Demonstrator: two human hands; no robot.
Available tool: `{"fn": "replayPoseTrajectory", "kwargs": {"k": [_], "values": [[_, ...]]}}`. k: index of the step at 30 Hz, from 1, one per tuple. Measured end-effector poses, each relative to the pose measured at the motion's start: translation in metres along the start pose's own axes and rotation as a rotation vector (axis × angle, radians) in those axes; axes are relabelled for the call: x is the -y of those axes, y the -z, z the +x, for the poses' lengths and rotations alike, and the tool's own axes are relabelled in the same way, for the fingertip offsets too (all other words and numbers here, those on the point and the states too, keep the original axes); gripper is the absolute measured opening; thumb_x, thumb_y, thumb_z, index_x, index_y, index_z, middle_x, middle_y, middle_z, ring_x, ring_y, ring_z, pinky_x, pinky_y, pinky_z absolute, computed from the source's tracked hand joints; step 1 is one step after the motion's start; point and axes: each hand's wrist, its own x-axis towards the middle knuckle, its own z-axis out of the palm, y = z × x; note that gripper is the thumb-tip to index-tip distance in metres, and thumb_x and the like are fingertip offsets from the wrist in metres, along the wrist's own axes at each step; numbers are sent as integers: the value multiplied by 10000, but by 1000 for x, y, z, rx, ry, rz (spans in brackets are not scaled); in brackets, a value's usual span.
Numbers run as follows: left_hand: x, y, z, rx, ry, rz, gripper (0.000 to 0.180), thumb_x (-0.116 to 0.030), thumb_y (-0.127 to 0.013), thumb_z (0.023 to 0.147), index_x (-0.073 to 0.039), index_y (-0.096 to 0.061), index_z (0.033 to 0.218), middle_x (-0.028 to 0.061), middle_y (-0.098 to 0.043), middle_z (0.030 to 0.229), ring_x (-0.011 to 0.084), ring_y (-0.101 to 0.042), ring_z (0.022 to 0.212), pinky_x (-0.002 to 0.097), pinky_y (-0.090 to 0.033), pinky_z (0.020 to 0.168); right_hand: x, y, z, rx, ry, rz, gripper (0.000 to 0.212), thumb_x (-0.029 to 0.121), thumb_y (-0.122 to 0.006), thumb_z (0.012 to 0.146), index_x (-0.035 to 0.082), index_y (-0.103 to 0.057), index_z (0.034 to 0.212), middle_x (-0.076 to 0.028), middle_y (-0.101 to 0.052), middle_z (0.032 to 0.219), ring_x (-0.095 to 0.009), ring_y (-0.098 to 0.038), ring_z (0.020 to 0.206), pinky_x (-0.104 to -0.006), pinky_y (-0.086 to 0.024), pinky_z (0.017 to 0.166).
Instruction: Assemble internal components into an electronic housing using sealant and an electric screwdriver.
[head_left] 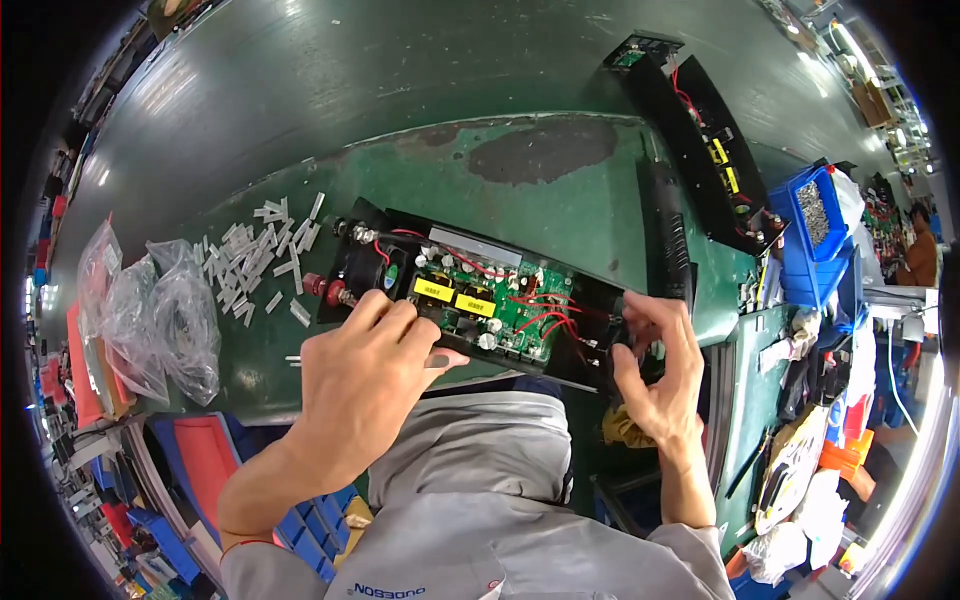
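An open black metal casing (pixel 572 378) lies slantwise on the bench in front of me, with a green circuit board (pixel 530 318) inside. Two yellow-wrapped transformers (pixel 454 296) stand on the board, and red wires (pixel 545 317) run from it to the right end. My left hand (pixel 365 370) is curled at the casing's near left edge; a small grey piece shows by its thumb. At the left end, a red terminal (pixel 316 284) sticks out. With fingers and thumb, my right hand (pixel 655 365) grips the black end panel (pixel 622 345), partly hidden behind the fingers.
Many small whitish strips (pixel 250 262) lie loose at left, beside clear plastic bags (pixel 165 320). Another open casing (pixel 700 150) stands at far right, near a long black cover (pixel 668 225). Blue bins (pixel 812 235), one full of small metal parts, sit beyond it.
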Motion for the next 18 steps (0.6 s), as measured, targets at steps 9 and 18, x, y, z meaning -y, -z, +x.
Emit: {"fn": "replayPoseTrajectory", "kwargs": {"k": [9,18], "values": [[7,-1,-28,-25,-73,39,348,-287,-905,618,-116,-667,806,-8,-603,743,186,-606,733,321,-433,528,6,-1,6,-34,30,-306,805,345,-835,773,21,-488,1423,-218,-588,1294,-406,-579,1204,-463,-447,1057],[13,-1,-36,-58,-47,6,359,-288,-913,612,-113,-662,799,-3,-615,752,195,-615,737,321,-453,539,0,-4,13,194,27,-76,841,382,-809,802,-5,-438,1450,-166,-556,1006,-322,-576,903,-408,-495,856]]}}
